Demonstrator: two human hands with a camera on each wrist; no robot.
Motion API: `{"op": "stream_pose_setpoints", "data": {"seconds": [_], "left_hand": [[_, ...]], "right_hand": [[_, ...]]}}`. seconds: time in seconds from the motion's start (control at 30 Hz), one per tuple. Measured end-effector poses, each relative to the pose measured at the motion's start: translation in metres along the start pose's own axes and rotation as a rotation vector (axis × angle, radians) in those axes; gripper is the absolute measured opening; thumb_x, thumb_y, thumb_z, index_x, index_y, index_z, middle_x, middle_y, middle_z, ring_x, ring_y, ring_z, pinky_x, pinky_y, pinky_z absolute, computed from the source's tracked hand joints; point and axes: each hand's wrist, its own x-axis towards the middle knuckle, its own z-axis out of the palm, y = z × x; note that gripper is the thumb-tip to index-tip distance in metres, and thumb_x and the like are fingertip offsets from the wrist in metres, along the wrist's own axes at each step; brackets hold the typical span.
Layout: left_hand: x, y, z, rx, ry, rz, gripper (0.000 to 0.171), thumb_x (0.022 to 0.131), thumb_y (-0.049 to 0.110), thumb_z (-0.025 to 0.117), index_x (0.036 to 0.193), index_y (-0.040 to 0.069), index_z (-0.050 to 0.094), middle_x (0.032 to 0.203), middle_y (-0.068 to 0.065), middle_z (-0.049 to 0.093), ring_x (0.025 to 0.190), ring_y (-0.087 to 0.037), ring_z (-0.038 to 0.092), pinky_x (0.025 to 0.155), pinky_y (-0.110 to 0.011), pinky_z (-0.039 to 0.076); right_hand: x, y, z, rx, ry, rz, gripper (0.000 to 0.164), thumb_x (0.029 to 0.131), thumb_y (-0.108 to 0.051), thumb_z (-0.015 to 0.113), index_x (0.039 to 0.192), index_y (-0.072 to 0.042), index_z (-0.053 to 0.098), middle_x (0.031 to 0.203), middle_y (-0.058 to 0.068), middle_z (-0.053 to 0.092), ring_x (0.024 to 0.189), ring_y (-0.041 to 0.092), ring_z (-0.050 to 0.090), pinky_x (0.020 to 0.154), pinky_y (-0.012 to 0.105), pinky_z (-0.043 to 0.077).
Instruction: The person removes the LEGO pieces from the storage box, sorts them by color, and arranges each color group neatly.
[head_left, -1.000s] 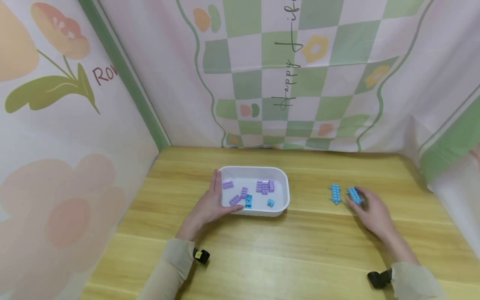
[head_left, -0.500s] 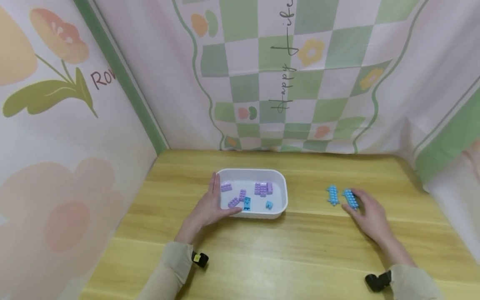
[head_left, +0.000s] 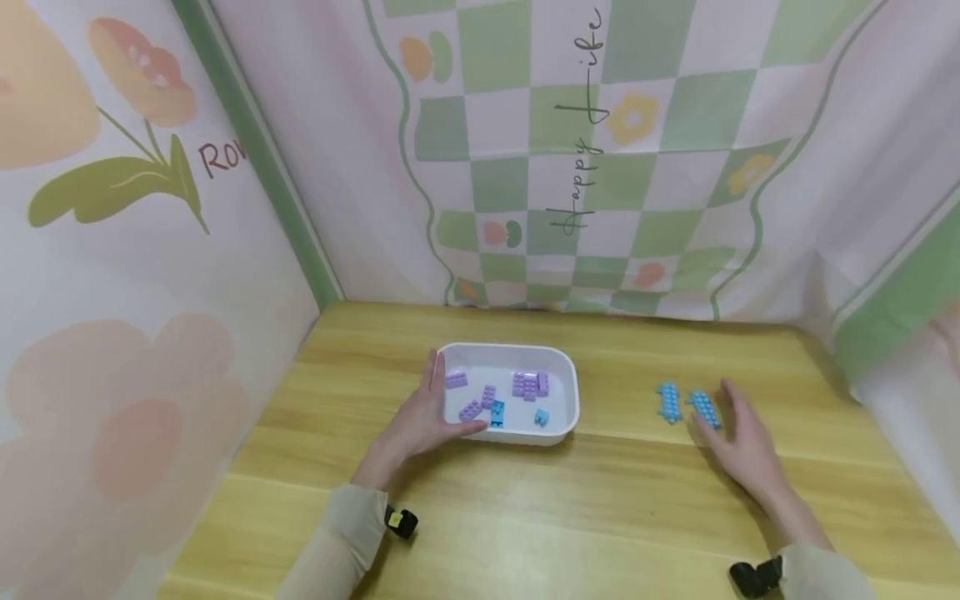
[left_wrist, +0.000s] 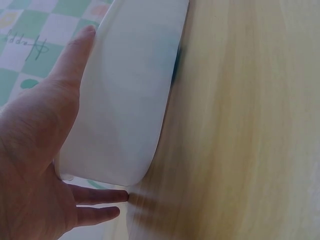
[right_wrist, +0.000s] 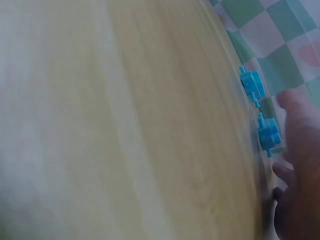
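Observation:
My left hand [head_left: 420, 421] rests against the left end of a white tray [head_left: 572, 400], thumb straight along its front side and fingers straight along the end. The left wrist view shows the hand [left_wrist: 37, 127] spread over the tray wall [left_wrist: 125, 100]. Inside the tray lie several purple building bricks [head_left: 529, 384], a blue brick [head_left: 497, 413] and a small light blue piece [head_left: 542, 417]. My right hand [head_left: 744, 446] is spread beside a light blue studded brick with side pegs [head_left: 705, 408]; whether it touches is unclear. A similar brick [head_left: 669, 402] lies just left.
The wooden table [head_left: 600, 517] meets a checkered curtain [head_left: 570, 192] at the back and a flower-printed cloth [head_left: 150, 333] on the left. Black wrist cameras [head_left: 402, 522] sit at both sleeves.
My right hand has set the right-hand blue brick down beside the other one, and its fingers have spread apart from it. My left hand stays on the tray.

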Motion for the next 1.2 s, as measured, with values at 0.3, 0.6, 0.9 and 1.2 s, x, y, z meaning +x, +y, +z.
{"op": "stream_pose_setpoints", "data": {"seconds": [0.3, 0.6, 0.9, 1.2], "left_hand": [[0.003, 0.001, -0.007, 0.008, 0.011, 0.000, 0.147, 0.083, 0.080, 0.080, 0.176, 0.015, -0.013, 0.187, -0.014, -0.013, 0.147, -0.051, 0.056, 0.117, -0.061, 0.056], [0.005, 0.001, -0.008, 0.010, 0.018, 0.015, 0.148, 0.082, 0.083, 0.078, 0.176, 0.013, -0.012, 0.187, -0.017, -0.010, 0.146, -0.052, 0.057, 0.116, -0.063, 0.056], [0.004, -0.001, -0.005, 0.013, 0.009, -0.013, 0.148, 0.082, 0.079, 0.081, 0.176, 0.015, -0.013, 0.187, -0.015, -0.012, 0.152, -0.052, 0.052, 0.121, -0.062, 0.052], [0.000, -0.001, 0.003, -0.023, 0.014, 0.019, 0.146, 0.083, 0.076, 0.083, 0.177, 0.012, -0.010, 0.186, -0.018, -0.009, 0.145, -0.052, 0.058, 0.115, -0.060, 0.058]], "right_hand": [[0.025, -0.068, 0.001, 0.078, 0.012, -0.094, 0.088, 0.109, -0.026, 0.069, 0.174, 0.001, 0.017, 0.170, 0.044, 0.028, 0.152, 0.071, 0.030, 0.122, 0.089, 0.022], [0.039, -0.154, 0.033, 0.015, -0.127, -0.335, 0.072, 0.098, -0.010, 0.081, 0.160, 0.004, 0.048, 0.162, 0.034, 0.051, 0.147, 0.059, 0.050, 0.120, 0.080, 0.041], [0.062, -0.212, 0.097, 0.050, -0.400, -0.498, 0.038, 0.094, -0.004, 0.083, 0.129, 0.008, 0.073, 0.121, 0.025, 0.079, 0.110, 0.042, 0.076, 0.102, 0.059, 0.065], [0.070, -0.223, 0.149, 0.067, -0.629, -0.480, 0.025, 0.089, -0.009, 0.089, 0.108, 0.004, 0.080, 0.095, 0.015, 0.080, 0.080, 0.012, 0.071, 0.076, 0.021, 0.062]]}}
